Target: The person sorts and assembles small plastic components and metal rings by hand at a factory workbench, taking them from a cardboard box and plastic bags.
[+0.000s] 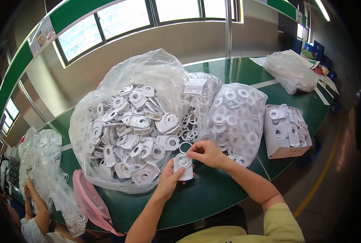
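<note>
My left hand (170, 178) is closed round a white plastic plate (183, 173), flat with a rounded end and a round hole. Close above it, my right hand (208, 154) has thumb and forefinger pinched together at the edge of a thin white ring (185, 147). Just beyond my hands, a big clear plastic bag (164, 67) gapes with a heap of similar white plates (128, 125). Beside it stand a bag of thin white rings (190, 121) and a clear bag of flat white rings (239, 117).
A small carton (283, 152) with more white parts stands at the right of the green table (225, 194). A pink mesh pouch (90, 198) lies left of me. Crumpled plastic (291, 71) rests far right. At far left, another person's arms (37, 198) work by bagged parts (41, 150).
</note>
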`<state>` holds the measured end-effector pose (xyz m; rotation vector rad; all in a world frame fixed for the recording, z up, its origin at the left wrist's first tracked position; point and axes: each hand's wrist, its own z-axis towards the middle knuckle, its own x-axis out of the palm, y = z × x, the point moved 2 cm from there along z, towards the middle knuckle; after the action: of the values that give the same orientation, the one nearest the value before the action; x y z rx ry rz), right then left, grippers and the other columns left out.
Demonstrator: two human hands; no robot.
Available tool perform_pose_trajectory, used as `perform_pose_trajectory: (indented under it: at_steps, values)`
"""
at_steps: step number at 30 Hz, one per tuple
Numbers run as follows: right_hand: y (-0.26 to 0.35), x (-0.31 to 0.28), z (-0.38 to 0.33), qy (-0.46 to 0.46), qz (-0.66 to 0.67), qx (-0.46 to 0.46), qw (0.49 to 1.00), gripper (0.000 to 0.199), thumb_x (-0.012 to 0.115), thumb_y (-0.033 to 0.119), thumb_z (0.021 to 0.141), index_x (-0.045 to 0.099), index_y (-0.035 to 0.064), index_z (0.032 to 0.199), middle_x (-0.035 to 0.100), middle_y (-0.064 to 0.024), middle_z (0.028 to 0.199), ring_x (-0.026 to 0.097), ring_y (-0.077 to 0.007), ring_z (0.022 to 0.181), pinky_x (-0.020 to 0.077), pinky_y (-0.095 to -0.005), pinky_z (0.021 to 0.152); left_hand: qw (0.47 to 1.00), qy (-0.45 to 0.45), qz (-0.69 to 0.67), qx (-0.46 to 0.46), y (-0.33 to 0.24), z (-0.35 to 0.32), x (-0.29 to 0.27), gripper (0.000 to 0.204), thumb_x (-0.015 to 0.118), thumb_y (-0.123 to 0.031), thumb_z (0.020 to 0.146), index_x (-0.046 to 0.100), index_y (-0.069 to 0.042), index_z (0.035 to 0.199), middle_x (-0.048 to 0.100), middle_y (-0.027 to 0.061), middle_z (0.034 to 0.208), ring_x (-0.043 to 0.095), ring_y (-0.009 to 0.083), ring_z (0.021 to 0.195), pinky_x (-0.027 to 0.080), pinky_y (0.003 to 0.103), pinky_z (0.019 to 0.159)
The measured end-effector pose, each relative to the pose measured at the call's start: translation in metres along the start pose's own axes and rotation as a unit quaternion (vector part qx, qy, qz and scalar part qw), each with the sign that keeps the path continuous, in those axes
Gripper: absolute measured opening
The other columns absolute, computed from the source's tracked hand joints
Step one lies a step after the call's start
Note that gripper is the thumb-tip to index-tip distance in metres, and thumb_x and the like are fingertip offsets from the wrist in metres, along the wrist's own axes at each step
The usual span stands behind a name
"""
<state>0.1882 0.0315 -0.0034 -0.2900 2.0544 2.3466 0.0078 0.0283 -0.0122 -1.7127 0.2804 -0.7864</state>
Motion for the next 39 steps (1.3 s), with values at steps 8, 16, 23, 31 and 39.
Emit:
perform_pose_trajectory:
  at_steps: [8, 16, 23, 31, 39]
  values:
    - [0.004, 0.009, -0.002, -0.003, -0.018, -0.049, 0.999, 0.019, 0.065, 0.015, 0.083, 0.064, -0.001, 0.092, 0.062, -0.0022, 0.077, 0.055, -0.0064, 0.07, 0.0447, -0.0228, 0.062, 0.992, -0.002, 0.109, 0.07, 0.014, 0.001, 0.0, 0.036, 0.053, -0.013, 0.087, 0.043, -0.001, 0.12, 0.061, 0.0131, 0.101, 0.063, 0.0207, 0.088, 0.053, 0.028, 0.074]
    - [0.012, 0.006, -0.005, 0.066, -0.112, -0.102, 0.986, 0.015, 0.06, 0.015, 0.085, 0.062, 0.0009, 0.09, 0.064, -0.0056, 0.081, 0.058, -0.0108, 0.074, 0.0458, -0.0255, 0.067, 0.895, -0.112, 0.374, 0.214, 0.007, -0.001, 0.004, 0.023, 0.049, -0.021, 0.09, 0.054, -0.001, 0.1, 0.059, 0.0174, 0.073, 0.06, 0.024, 0.068, 0.044, 0.034, 0.061]
    - [0.009, 0.018, -0.008, 0.043, -0.226, -0.147, 0.962, 0.016, 0.061, 0.016, 0.083, 0.057, 0.0008, 0.083, 0.058, -0.0139, 0.075, 0.057, -0.0267, 0.069, 0.0441, -0.0318, 0.062, 0.905, -0.133, 0.372, 0.162, 0.008, -0.001, -0.002, 0.027, 0.045, -0.02, 0.092, 0.054, 0.002, 0.079, 0.052, 0.0143, 0.058, 0.053, 0.0218, 0.055, 0.04, 0.033, 0.054]
    - [-0.004, 0.025, -0.005, -0.062, 0.035, -0.029, 0.997, 0.021, 0.057, 0.019, 0.089, 0.06, -0.0016, 0.094, 0.058, 0.0008, 0.077, 0.05, -0.0047, 0.07, 0.0426, -0.0225, 0.062, 0.971, -0.162, 0.093, 0.148, 0.016, 0.006, -0.007, 0.028, 0.036, -0.026, 0.098, 0.049, -0.002, 0.1, 0.056, 0.004, 0.089, 0.056, 0.0111, 0.081, 0.047, 0.025, 0.061]
    - [0.009, 0.023, -0.007, 0.002, 0.029, -0.072, 0.997, 0.017, 0.058, 0.014, 0.088, 0.061, -0.0022, 0.092, 0.062, -0.0023, 0.08, 0.053, -0.0053, 0.074, 0.0437, -0.022, 0.066, 0.978, -0.093, 0.122, 0.143, 0.009, 0.004, -0.014, 0.026, 0.038, -0.023, 0.097, 0.052, -0.001, 0.095, 0.058, 0.0036, 0.086, 0.056, 0.0116, 0.08, 0.046, 0.027, 0.06]
